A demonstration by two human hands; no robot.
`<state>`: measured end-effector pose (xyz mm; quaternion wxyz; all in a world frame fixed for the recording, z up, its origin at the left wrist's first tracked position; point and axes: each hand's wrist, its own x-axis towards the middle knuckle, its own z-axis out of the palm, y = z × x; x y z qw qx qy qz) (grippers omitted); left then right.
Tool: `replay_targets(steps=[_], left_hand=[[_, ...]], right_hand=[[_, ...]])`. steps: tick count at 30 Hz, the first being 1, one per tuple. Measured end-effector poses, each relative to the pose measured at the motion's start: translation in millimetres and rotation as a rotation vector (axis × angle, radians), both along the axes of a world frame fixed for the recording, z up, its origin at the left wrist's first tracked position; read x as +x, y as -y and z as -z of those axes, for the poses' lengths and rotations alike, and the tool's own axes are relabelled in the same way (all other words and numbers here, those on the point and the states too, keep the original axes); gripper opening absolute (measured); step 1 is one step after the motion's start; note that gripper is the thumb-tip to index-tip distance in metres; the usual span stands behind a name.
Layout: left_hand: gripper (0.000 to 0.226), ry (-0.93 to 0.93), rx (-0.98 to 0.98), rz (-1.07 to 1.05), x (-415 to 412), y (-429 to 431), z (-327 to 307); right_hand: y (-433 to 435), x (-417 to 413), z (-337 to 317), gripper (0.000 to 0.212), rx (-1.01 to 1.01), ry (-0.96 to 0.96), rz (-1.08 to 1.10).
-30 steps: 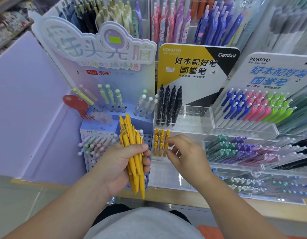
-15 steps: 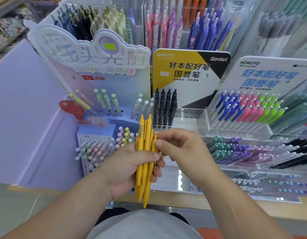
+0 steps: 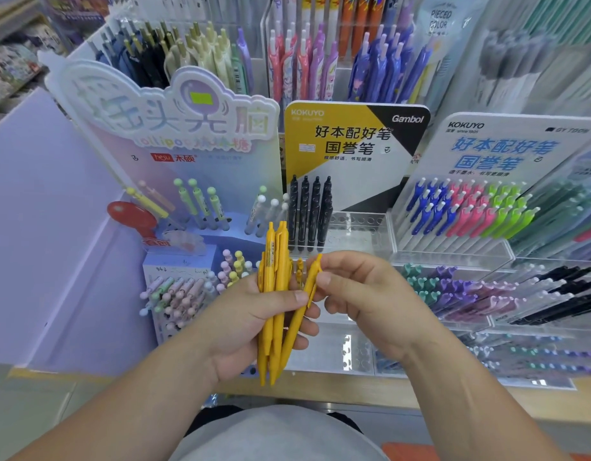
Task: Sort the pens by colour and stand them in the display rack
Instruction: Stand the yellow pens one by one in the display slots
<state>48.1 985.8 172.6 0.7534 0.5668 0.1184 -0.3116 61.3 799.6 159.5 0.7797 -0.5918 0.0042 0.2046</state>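
My left hand grips a bundle of several yellow pens, held upright in front of the shelf. My right hand pinches the upper end of one yellow pen that leans out from the right side of the bundle, its lower part still under my left thumb. Behind my hands stands the clear display rack with a row of black pens at its left; several yellow pens in its lower tier peek out between my hands.
A pastel lollipop-pen stand sits at the left beside a lilac wall. A rack of blue, pink and green pens and trays of teal, purple and black pens lie to the right. The wooden shelf edge runs below.
My right hand came back from the rack's lower tier to the bundle and pinched one pen, which now tilts away from the others. The left hand has turned the bundle more upright.
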Motion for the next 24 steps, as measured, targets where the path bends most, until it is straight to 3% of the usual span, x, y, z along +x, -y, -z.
replay_targets(steps=[3, 6, 12, 18, 24], left_hand=[[0.02, -0.022, -0.043, 0.003, -0.1, 1.7, 0.6], [0.016, -0.047, -0.062, -0.075, 3.1, 0.7, 0.8], [0.021, -0.092, 0.004, -0.159, 8.6, -15.4, 5.3], [0.036, -0.12, -0.052, -0.201, 5.9, -23.2, 12.0], [0.038, -0.104, -0.093, -0.261, 5.7, -25.0, 10.2]], right_hand=[[5.1, 1.0, 0.9, 0.016, 0.006, 0.027, -0.016], [15.1, 7.6, -5.0, 0.014, -0.007, 0.076, 0.123], [33.4, 22.1, -10.3, 0.009, -0.349, 0.322, 0.503], [11.0, 25.7, 30.3, 0.014, -0.715, 0.468, 0.401], [5.3, 29.3, 49.8, 0.015, -0.807, 0.496, 0.35]])
